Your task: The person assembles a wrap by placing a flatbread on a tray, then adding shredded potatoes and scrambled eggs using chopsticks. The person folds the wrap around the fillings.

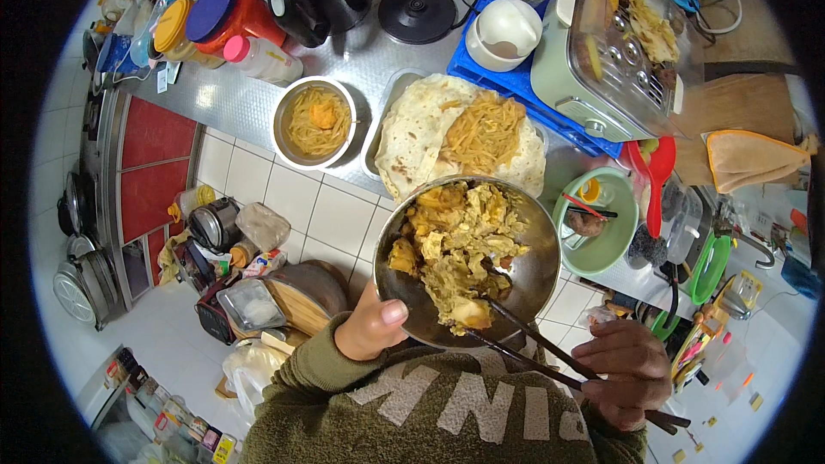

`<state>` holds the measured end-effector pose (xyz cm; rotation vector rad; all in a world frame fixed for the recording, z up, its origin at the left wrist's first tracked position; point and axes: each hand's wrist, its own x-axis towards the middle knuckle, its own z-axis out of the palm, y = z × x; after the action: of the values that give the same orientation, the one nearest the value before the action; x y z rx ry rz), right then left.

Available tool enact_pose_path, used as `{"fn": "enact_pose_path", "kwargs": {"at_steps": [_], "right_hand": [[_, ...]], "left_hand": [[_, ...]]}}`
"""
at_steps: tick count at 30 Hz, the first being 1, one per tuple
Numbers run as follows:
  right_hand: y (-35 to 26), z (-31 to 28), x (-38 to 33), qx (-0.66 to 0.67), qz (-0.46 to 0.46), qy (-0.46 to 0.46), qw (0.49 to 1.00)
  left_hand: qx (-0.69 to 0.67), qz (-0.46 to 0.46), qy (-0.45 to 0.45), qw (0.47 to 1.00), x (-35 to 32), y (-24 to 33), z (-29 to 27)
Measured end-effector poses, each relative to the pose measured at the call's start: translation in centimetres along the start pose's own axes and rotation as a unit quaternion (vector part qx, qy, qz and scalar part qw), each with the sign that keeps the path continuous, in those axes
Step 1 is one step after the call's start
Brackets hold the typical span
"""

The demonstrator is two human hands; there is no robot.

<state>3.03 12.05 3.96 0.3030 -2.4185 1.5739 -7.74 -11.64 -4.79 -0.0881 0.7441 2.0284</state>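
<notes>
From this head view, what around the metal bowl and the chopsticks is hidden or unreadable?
- Left hand: only the thumb shows on the round metal bowl of yellow food; the bowl hides the fingers.
- Dark wooden chopsticks: tips buried in the food, rear ends partly behind the right hand.
- Tray under the flatbread with noodles: mostly covered.
- Steamer with clear lid: glare blurs the contents.

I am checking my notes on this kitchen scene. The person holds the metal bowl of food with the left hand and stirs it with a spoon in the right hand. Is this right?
Not quite. The head view shows the right hand holding dark chopsticks, not a spoon. The rest stands: the left hand holds the metal bowl by its rim, and the chopstick tips reach into the food.
</notes>
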Motion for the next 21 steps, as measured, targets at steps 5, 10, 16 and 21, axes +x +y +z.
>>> {"fn": "enact_pose_path", "kwargs": {"at_steps": [5,10,16,21], "right_hand": [[-0.1,0.8,-1.1,-0.001,0.043,0.089,0.995],[-1.0,-0.4,-0.2,-0.068,0.074,0.104,0.99],[-1.7,-0.6,1.9,-0.162,0.084,0.038,0.983],[-0.9,-1.1,2.6,-0.137,0.138,-0.026,0.981]], "left_hand": [[-0.004,0.013,0.003,1.0,0.2,-0.4,-0.4],[-0.004,0.047,0.016,0.999,0.1,-0.9,-1.4],[0.098,0.077,0.015,0.992,-0.1,-1.3,-3.0],[0.154,0.08,-0.006,0.985,0.1,-0.7,-2.8]]}}
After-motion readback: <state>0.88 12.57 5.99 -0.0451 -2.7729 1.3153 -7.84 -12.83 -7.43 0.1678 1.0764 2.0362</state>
